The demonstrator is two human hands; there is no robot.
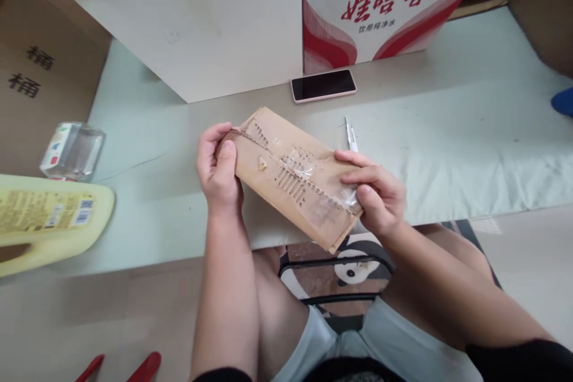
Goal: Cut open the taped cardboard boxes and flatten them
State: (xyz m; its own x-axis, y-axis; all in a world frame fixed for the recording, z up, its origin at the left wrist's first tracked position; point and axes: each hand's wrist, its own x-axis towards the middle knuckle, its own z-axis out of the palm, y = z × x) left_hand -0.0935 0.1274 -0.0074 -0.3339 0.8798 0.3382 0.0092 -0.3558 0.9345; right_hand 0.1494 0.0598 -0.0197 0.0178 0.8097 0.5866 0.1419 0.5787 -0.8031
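both hands clamped on one flat brown cardboard packet (pixel 286 155), held slantwise at center over the near edge of the surface (pixel 447 149). left hand (pixel 221 167) grips its 10 o'clock end, thumb on the upper face; right hand (pixel 373 188) grips the 4 o'clock end.

packet: thin, rectangular, layered edges. face paper torn in patches, ribbed corrugation exposed, ragged seam lengthwise, glossy clear tape toward the right hand.

around it, clock from packet:
- 2: slim metallic tool (pixel 350 133), near the right hand's fingertips; can't tell if touching
- between 12 and 1: flat phone (pixel 323 85), dark glossy screen, pale pink rim
- 1: red-and-white carton (pixel 385 18), smooth printed panel
- 11: plain white box (pixel 201 36), faint stains
- 9: clear plastic bottle (pixel 85 152) on its side
- between 8 and 9: rounded yellow jug (pixel 96 209), molded handle, labelled

surface cover is pale green, softly wrinkled at 3.
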